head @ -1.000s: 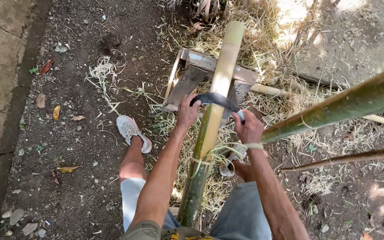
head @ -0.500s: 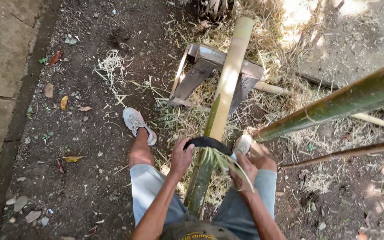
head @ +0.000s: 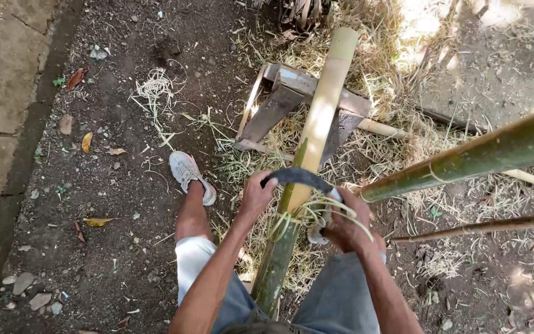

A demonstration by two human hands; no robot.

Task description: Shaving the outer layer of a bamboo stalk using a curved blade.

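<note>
Gripping each end of a curved dark metal drawknife blade (head: 298, 176), the left hand (head: 256, 196) and right hand (head: 345, 222) stay clamped shut. The blade lies across a long green-yellow bamboo pole (head: 316, 130) resting on a grey wooden trestle (head: 292, 93). For an even shave, both hands should pull level. Pale curled shavings (head: 156, 93) litter bare soil (head: 118, 204); a stone kerb (head: 1, 111) borders left.

Outdoor site: dark bare soil ground (head: 112, 204) strewn with dry brown leaves (head: 88, 141) and small stones. Grey concrete paving (head: 1, 93) seen at left. Sunlight patch (head: 440, 25) noted top right.
</note>
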